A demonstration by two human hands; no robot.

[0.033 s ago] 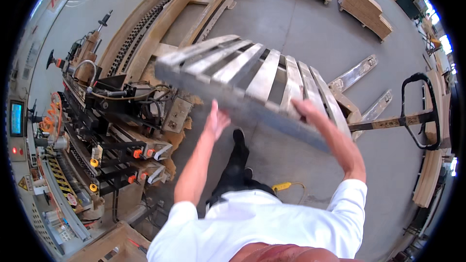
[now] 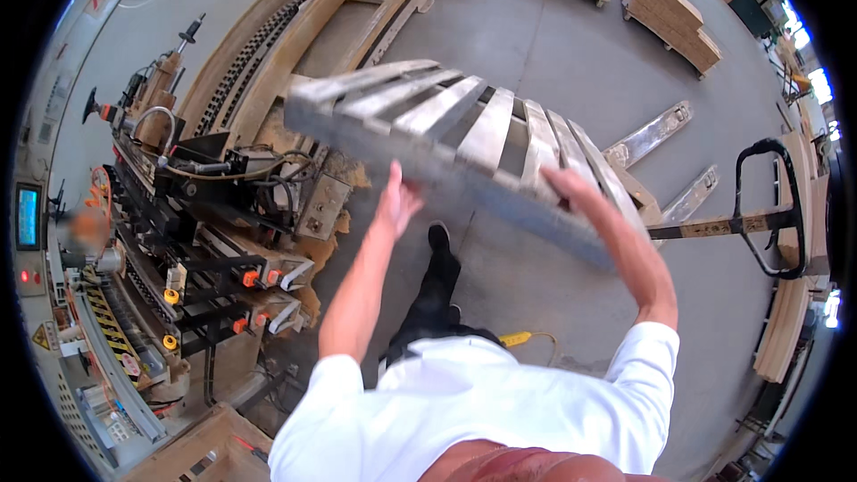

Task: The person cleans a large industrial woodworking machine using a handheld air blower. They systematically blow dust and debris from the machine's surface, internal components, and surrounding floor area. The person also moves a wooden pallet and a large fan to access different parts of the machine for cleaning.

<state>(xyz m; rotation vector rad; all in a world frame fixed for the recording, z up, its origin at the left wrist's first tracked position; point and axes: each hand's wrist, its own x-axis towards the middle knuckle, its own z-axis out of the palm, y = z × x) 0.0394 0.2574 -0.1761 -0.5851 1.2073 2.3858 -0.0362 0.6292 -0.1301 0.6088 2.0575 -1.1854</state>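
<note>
A worn wooden pallet (image 2: 486,129) hangs tilted in front of me, its slats facing up and its long near edge toward my body. My right hand (image 2: 574,189) is closed over a slat near the right part of that edge. Just below the edge, further left, is my left hand (image 2: 398,203). Its thumb points up at the pallet's side and stands apart from the fingers, which are slightly bent. Whether the left hand bears any weight I cannot tell. The pallet's underside is hidden, and its near side is blurred.
A machine (image 2: 223,187) with hoses, clamps and knobs stands close on the left. At right is a pallet jack with a black handle (image 2: 741,205) and metal forks (image 2: 656,134). Stacked boards (image 2: 674,18) lie far right. A yellow cable connector (image 2: 515,339) is on the floor.
The pallet's near edge and both hands have shifted very slightly up in the view. My hold on the pallet looks the same.
</note>
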